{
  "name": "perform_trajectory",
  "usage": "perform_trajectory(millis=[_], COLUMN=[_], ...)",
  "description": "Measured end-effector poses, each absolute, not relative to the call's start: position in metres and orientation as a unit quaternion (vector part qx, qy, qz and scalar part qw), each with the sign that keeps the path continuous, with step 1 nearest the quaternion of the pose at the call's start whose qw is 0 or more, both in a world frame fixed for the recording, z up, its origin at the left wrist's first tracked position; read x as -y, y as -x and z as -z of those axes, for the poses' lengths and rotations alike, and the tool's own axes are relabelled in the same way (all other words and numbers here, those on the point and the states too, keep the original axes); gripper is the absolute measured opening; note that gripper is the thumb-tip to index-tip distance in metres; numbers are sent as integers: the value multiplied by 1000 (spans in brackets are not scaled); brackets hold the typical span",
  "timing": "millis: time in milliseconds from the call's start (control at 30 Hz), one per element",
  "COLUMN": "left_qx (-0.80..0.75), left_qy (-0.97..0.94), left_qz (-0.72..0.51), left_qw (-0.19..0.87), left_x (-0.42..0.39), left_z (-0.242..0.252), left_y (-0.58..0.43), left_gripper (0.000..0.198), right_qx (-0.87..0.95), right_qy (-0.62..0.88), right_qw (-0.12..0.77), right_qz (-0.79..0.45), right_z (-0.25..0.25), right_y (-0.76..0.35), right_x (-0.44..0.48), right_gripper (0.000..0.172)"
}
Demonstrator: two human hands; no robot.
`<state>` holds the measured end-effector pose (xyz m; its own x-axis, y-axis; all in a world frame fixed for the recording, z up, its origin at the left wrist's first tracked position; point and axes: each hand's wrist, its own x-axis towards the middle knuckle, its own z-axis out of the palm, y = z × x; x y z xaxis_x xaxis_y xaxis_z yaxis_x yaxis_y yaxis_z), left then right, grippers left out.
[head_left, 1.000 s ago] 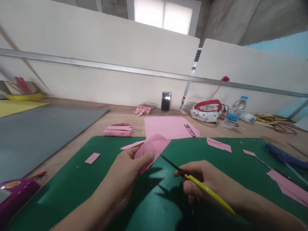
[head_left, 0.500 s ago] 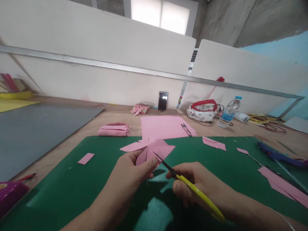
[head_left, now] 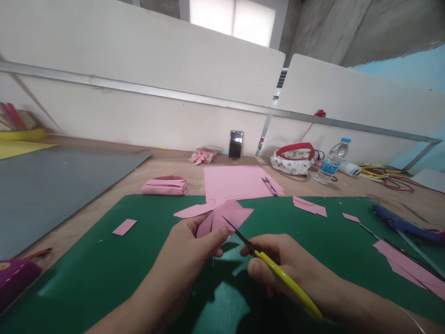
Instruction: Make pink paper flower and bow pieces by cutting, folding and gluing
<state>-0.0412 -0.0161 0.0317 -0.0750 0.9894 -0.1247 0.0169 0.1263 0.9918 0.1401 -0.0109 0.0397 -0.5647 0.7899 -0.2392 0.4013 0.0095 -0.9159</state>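
Note:
Between the thumb and fingers of my left hand (head_left: pixel 194 248) is a pink paper flower (head_left: pixel 227 214) with pointed petals, held above the green cutting mat (head_left: pixel 97 273). My right hand (head_left: pixel 281 260) grips yellow-handled scissors (head_left: pixel 283 276). Their dark blades point up and left and lie over the flower's lower right petal, close to my left thumb. Whether the blades touch the paper I cannot tell. A small pink paper rectangle (head_left: pixel 124 227) lies on the mat to the left, and pink scraps (head_left: pixel 309 206) lie to the right.
Pink sheets (head_left: pixel 229 178) with thread snips (head_left: pixel 269 186) on them lie behind the mat. A rolled pink paper bundle (head_left: pixel 164 186), a phone (head_left: pixel 236 144), a pouch (head_left: pixel 294 160) and a water bottle (head_left: pixel 333 162) stand farther back. A blue glue gun (head_left: pixel 403 225) lies at right.
The scissors' tip sits slightly higher on the flower, and the handles have swung a little. Both hands keep nearly the same place and hold; the whole view has shifted very slightly.

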Motion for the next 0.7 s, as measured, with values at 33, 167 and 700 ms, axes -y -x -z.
perform_trajectory(millis=[33, 167, 700], left_qx=[-552, -549, -552], left_qy=[-453, -449, -444], left_qz=[-482, -483, -481], left_qw=[508, 513, 517], left_x=[16, 16, 18], left_z=[-32, -33, -37], left_y=[41, 41, 41], left_gripper=[15, 12, 14], right_qx=[690, 688, 646], right_qy=[431, 427, 453], right_qw=[175, 174, 181], right_qz=[-555, -561, -586], right_z=[-40, -39, -35], right_y=[-140, -139, -139], right_x=[11, 11, 10], right_gripper=[27, 18, 20])
